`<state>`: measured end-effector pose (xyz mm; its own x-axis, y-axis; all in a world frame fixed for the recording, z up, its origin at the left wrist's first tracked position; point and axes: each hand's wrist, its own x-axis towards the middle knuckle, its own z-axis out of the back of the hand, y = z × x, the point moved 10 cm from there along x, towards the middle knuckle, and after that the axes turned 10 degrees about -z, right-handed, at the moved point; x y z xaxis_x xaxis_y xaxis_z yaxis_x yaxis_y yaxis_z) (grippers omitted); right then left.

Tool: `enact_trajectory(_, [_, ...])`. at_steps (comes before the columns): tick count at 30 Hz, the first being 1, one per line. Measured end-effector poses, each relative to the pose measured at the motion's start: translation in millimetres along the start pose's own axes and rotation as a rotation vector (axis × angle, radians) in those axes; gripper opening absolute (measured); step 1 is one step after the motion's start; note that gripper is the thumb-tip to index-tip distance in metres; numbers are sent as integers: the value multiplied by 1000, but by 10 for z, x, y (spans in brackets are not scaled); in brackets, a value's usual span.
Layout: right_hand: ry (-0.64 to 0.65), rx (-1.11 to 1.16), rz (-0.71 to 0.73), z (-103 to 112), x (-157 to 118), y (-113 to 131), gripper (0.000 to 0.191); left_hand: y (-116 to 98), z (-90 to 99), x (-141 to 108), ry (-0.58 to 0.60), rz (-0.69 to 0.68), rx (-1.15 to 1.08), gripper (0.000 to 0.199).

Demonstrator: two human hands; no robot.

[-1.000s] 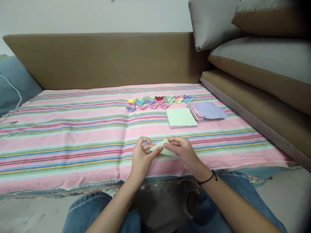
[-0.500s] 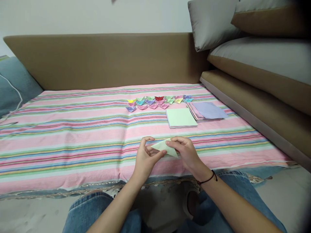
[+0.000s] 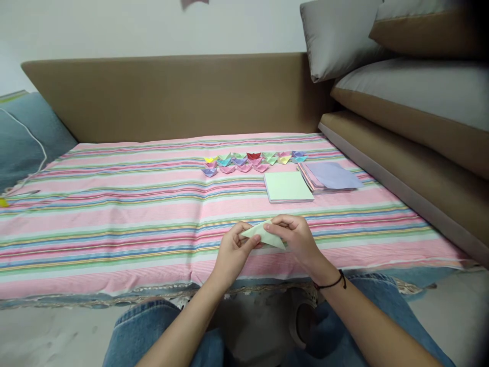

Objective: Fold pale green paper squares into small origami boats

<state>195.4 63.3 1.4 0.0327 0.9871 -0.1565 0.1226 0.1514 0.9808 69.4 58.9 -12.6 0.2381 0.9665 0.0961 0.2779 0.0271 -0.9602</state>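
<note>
A pale green folded paper (image 3: 267,237) with pointed corners is held above the striped cloth near its front edge. My left hand (image 3: 234,251) grips its left part, thumb on top and fingers behind. Its upper right edge is pinched by my right hand (image 3: 300,238), which has a dark cord at the wrist. Beyond the hands lies a stack of light green square sheets (image 3: 288,186). Beside that stack, a pile of pink and purple papers (image 3: 332,176) is fanned out. Several small folded paper boats, among them a red one (image 3: 253,156), stand in rows behind.
The striped cloth (image 3: 95,219) covers the low seat. A brown backrest (image 3: 183,97) rises behind it. Large cushions (image 3: 412,97) are piled at the right. A white cable (image 3: 32,135) and a thin pointed item with a yellow end (image 3: 3,202) lie at far left.
The fingers of my left hand have closed in more around the folded paper. The whole view has shifted slightly, and a yellow end now shows at the left edge.
</note>
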Motion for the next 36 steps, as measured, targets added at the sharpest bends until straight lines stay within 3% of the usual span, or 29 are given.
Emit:
enact_trajectory(6, [21, -59, 23, -8, 12, 33, 25, 34, 16, -17, 30, 76, 0, 30])
enact_trajectory(19, [55, -18, -43, 15, 42, 0, 24, -53, -64, -13, 147, 111, -96, 22])
enact_trajectory(31, [91, 16, -40, -34, 27, -10, 23, 11, 12, -7, 101, 110, -111, 21])
enact_trajectory(36, [95, 9, -3, -41, 35, -23, 22, -113, 63, -10, 82, 26, 83, 26])
